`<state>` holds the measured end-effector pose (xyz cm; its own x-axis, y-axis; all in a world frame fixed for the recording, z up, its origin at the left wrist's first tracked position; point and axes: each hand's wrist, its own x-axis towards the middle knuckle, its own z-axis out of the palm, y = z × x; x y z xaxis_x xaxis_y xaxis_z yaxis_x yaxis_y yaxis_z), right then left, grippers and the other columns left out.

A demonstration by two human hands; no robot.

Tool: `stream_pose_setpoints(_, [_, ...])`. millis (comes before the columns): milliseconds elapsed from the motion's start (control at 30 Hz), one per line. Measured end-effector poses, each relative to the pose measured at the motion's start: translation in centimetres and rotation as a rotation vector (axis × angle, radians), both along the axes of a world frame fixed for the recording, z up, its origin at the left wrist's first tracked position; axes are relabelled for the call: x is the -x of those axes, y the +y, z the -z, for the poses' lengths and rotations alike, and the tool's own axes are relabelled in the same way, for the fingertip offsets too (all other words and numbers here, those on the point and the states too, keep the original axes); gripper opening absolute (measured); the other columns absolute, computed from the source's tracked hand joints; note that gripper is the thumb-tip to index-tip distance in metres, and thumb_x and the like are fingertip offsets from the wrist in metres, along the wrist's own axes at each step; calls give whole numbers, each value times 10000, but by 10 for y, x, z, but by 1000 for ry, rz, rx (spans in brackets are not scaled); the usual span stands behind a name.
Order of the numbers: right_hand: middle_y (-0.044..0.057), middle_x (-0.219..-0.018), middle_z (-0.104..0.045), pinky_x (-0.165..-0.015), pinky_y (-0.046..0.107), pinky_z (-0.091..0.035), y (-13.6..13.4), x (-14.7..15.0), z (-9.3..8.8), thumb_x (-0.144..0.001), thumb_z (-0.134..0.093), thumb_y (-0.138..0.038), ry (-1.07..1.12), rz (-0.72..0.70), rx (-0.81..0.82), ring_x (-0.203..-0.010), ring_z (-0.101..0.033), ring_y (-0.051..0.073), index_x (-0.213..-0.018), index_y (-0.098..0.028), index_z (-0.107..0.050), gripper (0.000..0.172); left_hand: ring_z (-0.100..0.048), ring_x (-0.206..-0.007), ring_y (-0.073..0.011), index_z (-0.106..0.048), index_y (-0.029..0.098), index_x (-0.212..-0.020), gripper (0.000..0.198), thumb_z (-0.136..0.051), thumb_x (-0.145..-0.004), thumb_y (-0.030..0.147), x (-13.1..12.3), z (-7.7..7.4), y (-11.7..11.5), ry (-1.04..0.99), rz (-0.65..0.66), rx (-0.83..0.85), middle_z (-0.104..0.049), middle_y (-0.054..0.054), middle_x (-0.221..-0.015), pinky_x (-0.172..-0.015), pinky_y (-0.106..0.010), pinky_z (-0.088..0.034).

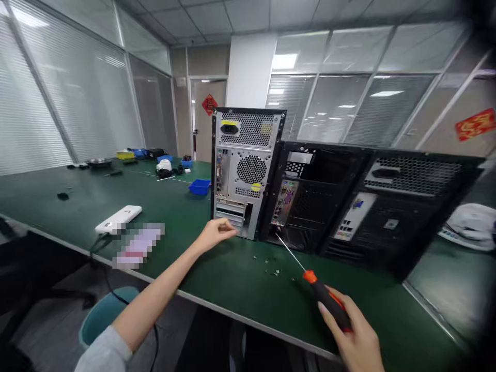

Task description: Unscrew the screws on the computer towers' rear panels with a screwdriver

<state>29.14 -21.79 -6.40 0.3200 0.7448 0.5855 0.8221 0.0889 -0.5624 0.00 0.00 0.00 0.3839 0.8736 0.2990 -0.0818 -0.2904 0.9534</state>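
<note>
My right hand (358, 336) is wrapped round the black and orange handle of a screwdriver (329, 299). The long thin shaft points up and left, and its tip is by the lower part of the black computer case (310, 206) in the middle. My left hand (217, 235) has thumb and fingertips pinched together beside the lower slots of the silver-backed computer case (250, 170); whatever may be between them is too small to make out. Several small screws or bits (275, 273) lie on the green table in front of the cases.
Another black computer case (403, 206) stands at the right. To the left lie a white power bank (118, 219) with a cable and a blurred-out flat item (139, 245). Blue bins (200, 187) stand farther back on the green table (232, 289). A teal bin (104, 315) is below.
</note>
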Motion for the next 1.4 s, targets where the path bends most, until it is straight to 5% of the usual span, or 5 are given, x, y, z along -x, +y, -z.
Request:
stream_pose_setpoints(433, [21,-936,-652,-726,259,-490,41,3,-90,-832,-587,-405,-178,-167,-215,-818,-631,158,-1060,-244,-585,279,-660,-640,-114,-613,148,-755,420,-883,-491,333,-22,-49,7,-391,99,76,-689,4,-660,-661,-240,-537])
stream_pose_setpoints(733, [29,-890,-656,-707,257,-506,66,18,-143,-816,-635,-272,-437,-216,-463,-765,-625,143,-1074,-220,-577,269,-617,-567,-50,-608,151,-718,491,-917,-402,363,-33,-42,24,-691,81,191,-645,46,-613,-604,-158,-517])
stream_pose_setpoints(900, [38,-885,-643,-690,237,-517,76,27,-148,-801,-649,-194,-587,-262,-531,-751,-630,127,-1082,-198,-567,293,-611,-564,-42,-619,157,-744,492,-919,-403,348,-32,-35,29,-780,77,238,-637,56,-620,-588,-145,-514])
stream_pose_setpoints(1400, [45,-860,-628,-609,189,-518,93,35,-123,-839,-595,-214,-703,-312,-467,-689,-632,105,-1102,-159,-599,269,-628,-549,-61,-609,161,-738,479,-921,-409,313,-32,-24,32,-822,65,275,-625,67,-575,-568,-149,-525])
